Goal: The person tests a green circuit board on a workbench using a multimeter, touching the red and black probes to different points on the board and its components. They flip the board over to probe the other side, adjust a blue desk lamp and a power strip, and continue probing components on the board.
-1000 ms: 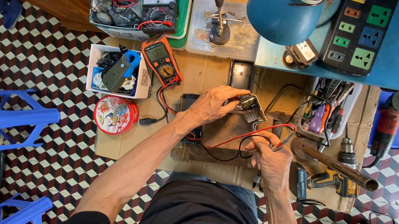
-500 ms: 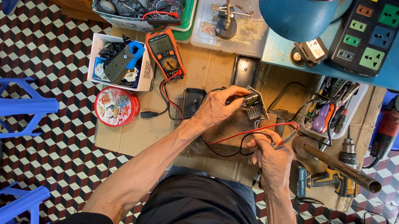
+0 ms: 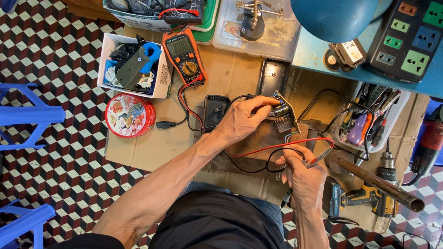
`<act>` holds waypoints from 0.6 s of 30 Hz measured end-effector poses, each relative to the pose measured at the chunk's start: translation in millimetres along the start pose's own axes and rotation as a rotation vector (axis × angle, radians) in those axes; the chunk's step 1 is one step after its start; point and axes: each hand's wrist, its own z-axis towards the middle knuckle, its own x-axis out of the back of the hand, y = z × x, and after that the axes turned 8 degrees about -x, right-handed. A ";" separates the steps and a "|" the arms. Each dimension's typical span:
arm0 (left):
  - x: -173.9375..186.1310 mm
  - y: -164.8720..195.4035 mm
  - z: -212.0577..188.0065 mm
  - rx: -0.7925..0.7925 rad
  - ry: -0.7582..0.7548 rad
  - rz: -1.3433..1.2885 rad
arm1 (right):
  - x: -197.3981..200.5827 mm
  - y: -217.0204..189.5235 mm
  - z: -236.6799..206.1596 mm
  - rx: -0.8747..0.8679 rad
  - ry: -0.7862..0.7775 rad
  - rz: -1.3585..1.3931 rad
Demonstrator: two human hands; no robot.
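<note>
Leftmost, beyond the bench's left edge: blue plastic stools on the checkered floor. Near the bench's left edge, a white box of clips and parts, and just below it a round printed tin. Next along, toward the far edge, an orange digital multimeter, face up, its black and red leads trailing toward the middle.

At mid-bench, left hand closed down on a small circuit board, fingers curled over its near end, thumb on the side, pinning it in place. Board's long axis running left to right, roughly along the bench's far edge; a small black box just left of the wrist.

Right of that and nearer the body, right hand pinched together on the red test probe, tip angled up and rightward, red lead curving back leftward under the left forearm. Board lying up and to the left of the probe hand, near but not touching; left hand plainly the nearer one, already on it.

Farther right: a tray of screwdrivers, a cordless drill at the near right corner, an angle grinder past the right edge.
</note>
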 end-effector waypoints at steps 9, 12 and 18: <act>0.7 4.0 1.9 -0.016 0.015 -0.010 | -0.7 0.9 1.5 -0.011 0.007 0.007; 2.1 5.3 -3.6 -0.010 0.008 -0.008 | -1.7 3.0 -3.2 -0.013 0.007 0.008; 1.6 6.9 -7.7 -0.004 0.007 -0.030 | -2.0 1.8 -6.6 -0.013 0.010 0.000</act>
